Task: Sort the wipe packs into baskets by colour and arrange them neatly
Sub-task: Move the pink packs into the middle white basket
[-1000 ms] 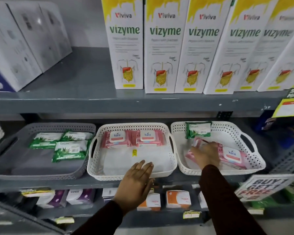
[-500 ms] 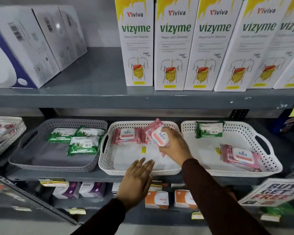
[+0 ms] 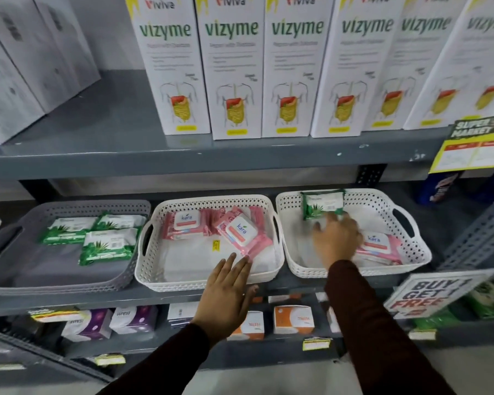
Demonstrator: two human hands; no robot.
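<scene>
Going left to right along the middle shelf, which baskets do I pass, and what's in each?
Grey basket with green packs → middle white basket with pink packs → right white basket with one green pack and one pink pack.

grey perforated plastic basket (image 3: 69, 283): green-white leaf-print wipe packs (image 3: 109, 246) | right of it, white perforated plastic basket (image 3: 208, 282): pink packs (image 3: 240, 232)

Three baskets sit in a row on the shelf (image 3: 69, 302): left basket (image 3: 9, 283), middle basket (image 3: 154, 276), right basket (image 3: 419, 246).
</scene>
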